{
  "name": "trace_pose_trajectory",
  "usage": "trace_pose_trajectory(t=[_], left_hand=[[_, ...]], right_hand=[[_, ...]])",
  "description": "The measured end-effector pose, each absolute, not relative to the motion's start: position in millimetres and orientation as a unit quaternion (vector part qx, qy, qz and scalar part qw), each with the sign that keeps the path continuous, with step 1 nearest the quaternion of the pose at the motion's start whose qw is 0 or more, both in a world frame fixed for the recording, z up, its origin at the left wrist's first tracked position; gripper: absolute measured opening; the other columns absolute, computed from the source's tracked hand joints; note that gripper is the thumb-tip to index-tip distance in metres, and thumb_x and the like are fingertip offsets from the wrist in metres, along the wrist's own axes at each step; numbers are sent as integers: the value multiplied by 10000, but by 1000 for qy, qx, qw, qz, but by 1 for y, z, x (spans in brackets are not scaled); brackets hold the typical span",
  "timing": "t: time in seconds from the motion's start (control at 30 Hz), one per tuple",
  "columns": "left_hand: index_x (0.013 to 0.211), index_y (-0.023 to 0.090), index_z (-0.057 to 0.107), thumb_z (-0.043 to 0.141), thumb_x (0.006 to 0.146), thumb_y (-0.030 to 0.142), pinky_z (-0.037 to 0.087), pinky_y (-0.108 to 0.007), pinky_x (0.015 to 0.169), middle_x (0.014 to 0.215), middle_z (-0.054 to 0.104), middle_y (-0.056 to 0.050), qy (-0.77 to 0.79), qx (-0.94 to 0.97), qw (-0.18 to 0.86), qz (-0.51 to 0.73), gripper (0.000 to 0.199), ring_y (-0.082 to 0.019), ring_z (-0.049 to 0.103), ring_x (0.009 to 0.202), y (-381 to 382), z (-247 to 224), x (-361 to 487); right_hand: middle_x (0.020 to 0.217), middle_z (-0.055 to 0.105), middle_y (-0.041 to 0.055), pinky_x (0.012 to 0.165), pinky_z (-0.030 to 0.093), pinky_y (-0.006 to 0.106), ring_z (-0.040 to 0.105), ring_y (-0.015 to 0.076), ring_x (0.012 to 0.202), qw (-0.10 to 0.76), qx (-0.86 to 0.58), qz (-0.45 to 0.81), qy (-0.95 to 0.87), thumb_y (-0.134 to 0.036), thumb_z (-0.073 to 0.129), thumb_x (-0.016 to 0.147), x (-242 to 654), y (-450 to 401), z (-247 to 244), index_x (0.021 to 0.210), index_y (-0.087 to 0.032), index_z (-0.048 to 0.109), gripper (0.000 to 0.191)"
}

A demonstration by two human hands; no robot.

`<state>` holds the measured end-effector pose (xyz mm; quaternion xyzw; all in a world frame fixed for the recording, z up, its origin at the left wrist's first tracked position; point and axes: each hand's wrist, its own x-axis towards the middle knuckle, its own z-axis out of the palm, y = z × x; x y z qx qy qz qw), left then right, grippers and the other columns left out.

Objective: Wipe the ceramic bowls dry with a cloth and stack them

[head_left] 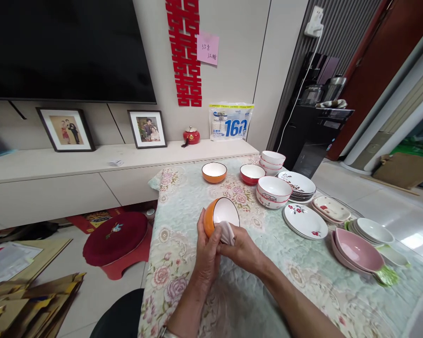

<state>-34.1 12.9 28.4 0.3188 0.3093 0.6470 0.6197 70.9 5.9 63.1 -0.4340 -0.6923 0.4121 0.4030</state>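
Observation:
An orange bowl [208, 219] with a white inside and a dark rim is tilted on its side above the table. My left hand [207, 244] grips it from the left and below, thumb near the rim. In my right hand [245, 249] a white cloth [227, 232] is bunched and pressed against the bowl's rim and inner wall. Farther back on the table stand another orange bowl [214, 177], upright, and a red bowl [253, 178]. To their right are two stacked white bowls [273, 199] with red rims.
A floral cloth [176, 263] covers the table. On its right are white bowls [272, 164], plates [305, 220], rectangular dishes [331, 209] and pink bowls [357, 251]. Behind runs a white cabinet [120, 162]; a red stool [118, 239] stands left.

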Motion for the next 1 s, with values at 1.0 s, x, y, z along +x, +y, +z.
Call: trace_pose_trajectory(t=[1.0], left_hand=[[1442, 271, 357, 661, 824, 401, 453, -412, 1038, 1474, 458, -115, 322, 301, 624, 645, 701, -294, 506, 1290, 15, 30, -35]], right_hand=[[1089, 629, 76, 1077, 251, 487, 543, 225, 1093, 158, -450, 81, -875, -1, 488, 780, 92, 13, 55, 1079, -195, 591, 370]])
